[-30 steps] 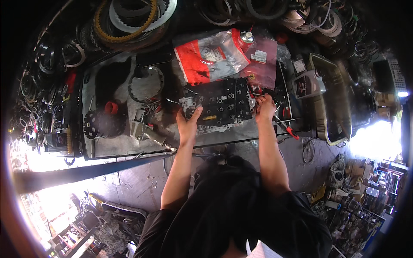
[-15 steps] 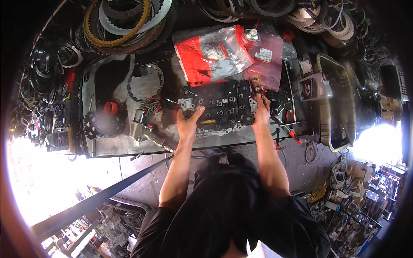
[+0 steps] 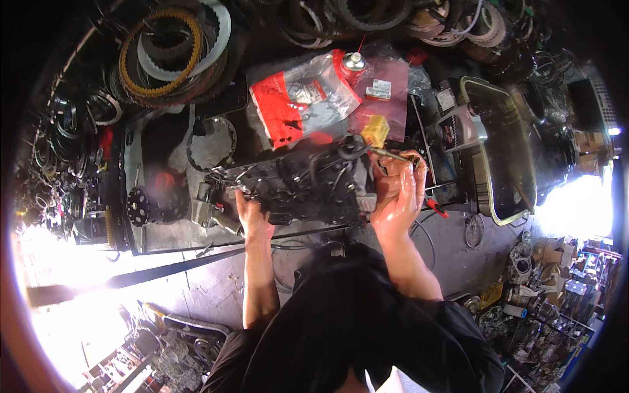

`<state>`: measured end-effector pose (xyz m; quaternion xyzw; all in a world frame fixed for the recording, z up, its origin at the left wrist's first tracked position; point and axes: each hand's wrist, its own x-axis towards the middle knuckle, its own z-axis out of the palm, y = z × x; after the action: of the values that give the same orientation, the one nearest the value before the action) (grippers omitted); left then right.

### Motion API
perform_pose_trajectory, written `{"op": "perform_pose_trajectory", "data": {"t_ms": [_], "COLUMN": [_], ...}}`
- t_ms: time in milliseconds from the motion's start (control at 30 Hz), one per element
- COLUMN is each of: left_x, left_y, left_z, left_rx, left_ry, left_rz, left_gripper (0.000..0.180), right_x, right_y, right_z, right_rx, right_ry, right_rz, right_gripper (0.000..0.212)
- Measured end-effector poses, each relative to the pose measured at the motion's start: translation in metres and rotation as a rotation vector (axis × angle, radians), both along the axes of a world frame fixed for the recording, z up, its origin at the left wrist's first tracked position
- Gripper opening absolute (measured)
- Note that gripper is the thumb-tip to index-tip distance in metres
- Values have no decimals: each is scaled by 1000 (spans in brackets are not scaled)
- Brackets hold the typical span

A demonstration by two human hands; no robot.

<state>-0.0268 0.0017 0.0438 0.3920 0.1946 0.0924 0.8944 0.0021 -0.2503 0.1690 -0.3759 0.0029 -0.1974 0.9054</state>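
A black and grey valve body [image 3: 298, 183], studded with ports and fittings, is held up over the near part of the bench and blurred by motion. My left hand [image 3: 254, 217] grips its left end, thumb up along the edge and the other fingers mostly hidden beneath. At the opposite end my right hand [image 3: 398, 190] is closed around the side, its fingers wet and shiny. A thin brownish rod [image 3: 392, 154] shows by the right fingertips; I cannot tell whether they hold it. Just beyond the unit sits a yellow box [image 3: 375, 131].
A red and clear plastic bag [image 3: 304, 98] and a red spray can [image 3: 354, 62] lie beyond the valve body. To the right are a grey bottle [image 3: 462, 128] and a deep metal pan [image 3: 501, 157]. Toothed rings [image 3: 160, 42] pile up at the far left. A perforated black disc [image 3: 137, 206] rests at left.
The valve body has shifted left and turned in my hands, showing a different face. Both hands moved with it, the right one turning palm inward. The yellow box has come into sight.
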Motion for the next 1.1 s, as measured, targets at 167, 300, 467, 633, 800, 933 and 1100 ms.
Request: {"op": "perform_pose_trajectory", "data": {"t_ms": [167, 300, 467, 633, 800, 933, 1100], "left_x": [17, 2, -16, -22, -15, -25, -55], "left_y": [4, 10, 13, 13, 28, 18, -22], "left_z": [9, 11, 33, 62, 63, 90, 155], "left_rx": [-34, -7, -57, 389, 246, 321, 608], "left_ry": [-377, -422, -308, -474, -521, -602, -285], "left_rz": [-93, -80, 1, -86, -25, -62, 44], "left_gripper": [113, 81, 87, 77, 50, 63, 87], "right_x": [-2, -6, 1, 22, 19, 26, 26], "right_y": [6, -6, -31, -51, -72, -72, -52], "right_z": [26, 30, 15, -15, -37, -52, -66], "right_rx": [135, 60, 106, 404, 286, 383, 398], "right_ry": [-22, 24, 93, -257, -5, 0, 302], "right_rz": [-34, -42, -6, 346, 255, 304, 88], "right_gripper": [19, 21, 26, 23, 28, 27, 20]}}
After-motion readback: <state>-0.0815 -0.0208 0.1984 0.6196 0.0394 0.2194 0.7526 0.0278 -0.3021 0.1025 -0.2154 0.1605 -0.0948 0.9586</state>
